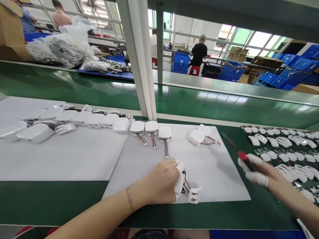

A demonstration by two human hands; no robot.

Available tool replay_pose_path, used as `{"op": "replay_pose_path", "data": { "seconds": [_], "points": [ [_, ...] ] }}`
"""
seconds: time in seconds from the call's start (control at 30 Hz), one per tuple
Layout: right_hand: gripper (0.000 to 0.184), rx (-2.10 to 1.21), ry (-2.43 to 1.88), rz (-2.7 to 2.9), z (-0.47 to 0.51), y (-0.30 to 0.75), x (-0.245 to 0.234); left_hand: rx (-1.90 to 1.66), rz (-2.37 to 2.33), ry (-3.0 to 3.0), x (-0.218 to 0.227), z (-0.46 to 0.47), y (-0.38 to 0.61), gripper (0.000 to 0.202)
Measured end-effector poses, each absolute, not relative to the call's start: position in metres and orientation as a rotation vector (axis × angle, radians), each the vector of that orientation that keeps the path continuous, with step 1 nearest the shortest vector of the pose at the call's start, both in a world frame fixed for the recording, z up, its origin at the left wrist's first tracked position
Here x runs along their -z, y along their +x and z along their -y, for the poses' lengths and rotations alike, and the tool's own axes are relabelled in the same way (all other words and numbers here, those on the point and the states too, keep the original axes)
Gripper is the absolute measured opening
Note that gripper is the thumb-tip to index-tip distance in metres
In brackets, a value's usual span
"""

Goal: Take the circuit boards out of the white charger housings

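Note:
My left hand point(164, 181), with white finger cots on some fingertips, is closed around a white plastic housing point(178, 185) on the pale foam mat. Coloured wires run from the housing's right side, beside a small white cover point(195, 195) with two metal contacts. Off the mat's right edge, my right hand point(256, 171), also in finger cots, grips a screwdriver point(245, 159) with a red and black handle. Its shaft points up and left, blurred by motion. Beyond my left hand, three white housings with coloured cables stand in a row, the nearest cable point(166, 148) ending in a white connector.
Two white units point(196, 136) with thin wires lie at the mat's back right. Several white housings point(93, 120) line the left mat. Rows of circuit boards and white covers point(284, 142) occupy the right side. A white post point(142, 59) rises behind the mat. People work in the background.

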State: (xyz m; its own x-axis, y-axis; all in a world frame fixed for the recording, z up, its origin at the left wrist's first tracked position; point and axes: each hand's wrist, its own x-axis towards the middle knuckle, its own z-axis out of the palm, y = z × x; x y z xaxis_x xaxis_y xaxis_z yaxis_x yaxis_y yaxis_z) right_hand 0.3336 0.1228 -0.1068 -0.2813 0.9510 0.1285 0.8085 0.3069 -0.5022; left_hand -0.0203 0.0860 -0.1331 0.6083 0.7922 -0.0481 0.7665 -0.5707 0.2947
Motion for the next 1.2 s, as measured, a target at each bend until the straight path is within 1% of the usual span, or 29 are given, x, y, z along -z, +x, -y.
{"op": "replay_pose_path", "data": {
  "seconds": [0.03,0.13,0.2,0.43,0.6,0.77,0.83,0.93,1.0,1.1,1.2],
  "points": [
    [0.042,-0.504,-1.542,2.206,-0.103,0.330,0.112,-0.123,-1.262,2.568,0.134,-0.086,-0.020,0.020],
    [0.044,-0.501,-1.339,2.408,-0.053,0.313,0.125,-0.106,-1.256,2.616,0.135,-0.085,-0.019,0.025],
    [0.046,-0.452,-1.222,2.519,-0.038,0.299,0.127,-0.079,-1.254,2.639,0.136,-0.084,-0.018,0.026],
    [0.051,-0.324,-1.116,2.576,-0.045,0.268,0.106,-0.100,-1.221,2.727,0.139,-0.080,-0.019,0.025],
    [0.041,-0.357,-1.147,2.606,-0.045,0.265,0.105,-0.163,-1.210,2.775,0.139,-0.078,-0.020,0.027],
    [0.051,-0.277,-1.114,2.647,-0.048,0.272,0.104,-0.193,-1.177,2.809,0.140,-0.077,-0.020,0.027],
    [0.044,-0.319,-1.104,2.671,-0.056,0.270,0.095,-0.154,-1.184,2.795,0.139,-0.077,-0.020,0.027],
    [0.025,-0.424,-1.177,2.753,-0.073,0.260,0.079,-0.065,-1.232,2.711,0.136,-0.079,-0.018,0.026],
    [0.016,-0.530,-1.255,2.812,-0.088,0.254,0.073,-0.017,-1.292,2.611,0.134,-0.082,-0.018,0.027],
    [0.012,-0.751,-1.258,2.882,-0.111,0.247,0.071,0.017,-1.337,2.509,0.132,-0.087,-0.018,0.029],
    [0.017,-0.944,-1.215,2.919,-0.131,0.246,0.075,0.049,-1.308,2.522,0.132,-0.090,-0.018,0.028]
  ]
}}
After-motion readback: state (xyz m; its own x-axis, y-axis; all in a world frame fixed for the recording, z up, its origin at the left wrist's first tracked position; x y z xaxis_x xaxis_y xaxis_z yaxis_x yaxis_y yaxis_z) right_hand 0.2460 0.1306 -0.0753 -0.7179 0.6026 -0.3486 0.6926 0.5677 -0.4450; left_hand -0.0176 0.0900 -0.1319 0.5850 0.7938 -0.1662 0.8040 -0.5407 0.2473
